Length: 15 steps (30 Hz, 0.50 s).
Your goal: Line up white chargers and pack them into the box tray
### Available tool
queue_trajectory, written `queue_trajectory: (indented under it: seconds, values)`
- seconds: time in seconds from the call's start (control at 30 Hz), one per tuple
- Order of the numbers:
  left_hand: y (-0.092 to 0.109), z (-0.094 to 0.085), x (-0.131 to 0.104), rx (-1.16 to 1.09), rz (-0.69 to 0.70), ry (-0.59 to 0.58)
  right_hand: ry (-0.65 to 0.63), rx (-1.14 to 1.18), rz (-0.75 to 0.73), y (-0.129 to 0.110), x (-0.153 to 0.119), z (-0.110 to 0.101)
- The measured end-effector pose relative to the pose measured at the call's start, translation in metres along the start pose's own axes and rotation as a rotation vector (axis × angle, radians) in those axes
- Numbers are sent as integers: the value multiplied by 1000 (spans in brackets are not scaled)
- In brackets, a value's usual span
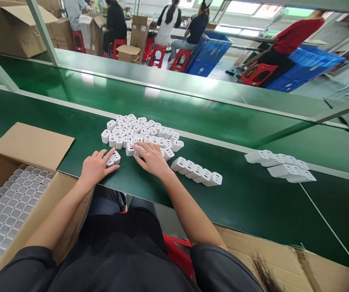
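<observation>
"Behind the tabletop [253,207], then?"

"Can see people [168,26] on red stools [159,48], with blue crates [207,52] alongside."

"And on the tabletop?"

"Crowded with white blocks [138,128] toward the far edge, ahead of both hands. Continues rightward with a row of five [197,172], then, well apart, with another group [286,170] near the far edge."

"Left hand [93,168]?"

"Curved near the near edge, with thumb and forefinger around a pair [116,157] of blocks. Cannot tell whether pinching."

"Right hand [152,158]?"

"Laid over the crowd's near side with fingers spread, hiding some blocks. Cannot tell about pinching there either."

"By the near edge, leftward?"

"Shows an open carton [49,202], packed with pale squares [13,207], with a flap [34,144] over the edge."
</observation>
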<state>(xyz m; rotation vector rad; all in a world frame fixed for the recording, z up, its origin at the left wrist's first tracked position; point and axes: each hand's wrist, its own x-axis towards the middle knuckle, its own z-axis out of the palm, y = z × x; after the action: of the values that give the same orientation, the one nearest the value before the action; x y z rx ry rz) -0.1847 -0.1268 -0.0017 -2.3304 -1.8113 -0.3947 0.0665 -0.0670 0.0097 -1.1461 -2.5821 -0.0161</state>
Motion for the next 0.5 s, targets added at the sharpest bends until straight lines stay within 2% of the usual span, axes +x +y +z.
queue_trajectory:
  seconds: [0.17, 0.3, 0.4, 0.5]
  values:
    - [-3, 0, 9, -29, 33, -18, 43, -59, -16, -11, -17, 14]
    - [-8, 0, 14, -28, 74, -14, 79, 16, -3, -11, -24, 12]
    - [-10, 2, 16, -35, 93, 1, 59, 88, -29, -9, -14, 3]
    - [-11, 3, 16, -43, 98, 14, 2, 108, -13, -10, 9, -2]
